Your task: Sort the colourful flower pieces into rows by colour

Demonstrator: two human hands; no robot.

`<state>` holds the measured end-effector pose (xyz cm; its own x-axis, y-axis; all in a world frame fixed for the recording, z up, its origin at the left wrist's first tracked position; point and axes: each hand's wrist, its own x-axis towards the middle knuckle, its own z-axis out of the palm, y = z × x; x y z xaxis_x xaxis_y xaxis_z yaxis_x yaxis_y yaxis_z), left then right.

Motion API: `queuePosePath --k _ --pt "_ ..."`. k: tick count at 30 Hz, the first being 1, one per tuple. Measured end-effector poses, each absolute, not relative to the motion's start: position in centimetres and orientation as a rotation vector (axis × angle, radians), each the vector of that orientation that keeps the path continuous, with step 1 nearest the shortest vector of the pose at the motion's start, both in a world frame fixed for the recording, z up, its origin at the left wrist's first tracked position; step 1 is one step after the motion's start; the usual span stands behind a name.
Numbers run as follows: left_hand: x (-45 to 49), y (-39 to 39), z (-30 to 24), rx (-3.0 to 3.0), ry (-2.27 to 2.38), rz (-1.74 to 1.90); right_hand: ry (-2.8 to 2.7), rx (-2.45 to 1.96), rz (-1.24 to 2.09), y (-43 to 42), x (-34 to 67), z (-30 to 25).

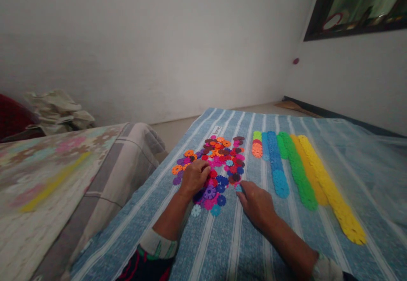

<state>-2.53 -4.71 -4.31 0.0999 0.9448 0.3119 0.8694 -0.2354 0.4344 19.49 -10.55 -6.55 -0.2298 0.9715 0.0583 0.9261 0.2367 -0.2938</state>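
A loose pile of interlocking plastic discs [219, 151] with notched rims lies on the blue striped cloth, mixed in orange, red, purple, pink, brown and blue. My left hand [194, 177] rests over the left side of this pile with its fingers curled together; what they hold, if anything, is hidden. At the pile's lower right, my right hand [258, 202] pinches a light blue disc [238, 187] between thumb and fingers. Nearer me lie a purple disc [210, 192], a pale blue disc [196, 210] and a turquoise disc [216, 210].
To the right, overlapping discs form rows by colour: a yellow row [330, 189], a green row [297, 175], a blue row [276, 153] and a short red-orange row [257, 148]. A bed [133, 145] stands at left. Clear plastic sheeting [378, 166] lies far right.
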Motion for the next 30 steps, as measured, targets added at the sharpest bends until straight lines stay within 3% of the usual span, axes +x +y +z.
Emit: queuePosePath --k 7,13,23,30 --pt "2.9 -5.2 -5.0 2.629 1.298 0.574 -2.247 -1.717 0.319 -10.5 19.9 -7.0" --pt "2.8 -6.1 -4.5 2.633 1.389 0.319 -2.237 -1.668 0.34 -10.5 20.1 -7.3" --pt "2.1 -4.5 -6.2 2.75 1.506 0.64 -2.272 -1.652 0.357 -10.4 20.3 -7.1" --pt "4.2 -3.4 -6.2 2.669 1.713 0.531 -2.296 -1.638 0.35 -10.3 20.3 -7.1"
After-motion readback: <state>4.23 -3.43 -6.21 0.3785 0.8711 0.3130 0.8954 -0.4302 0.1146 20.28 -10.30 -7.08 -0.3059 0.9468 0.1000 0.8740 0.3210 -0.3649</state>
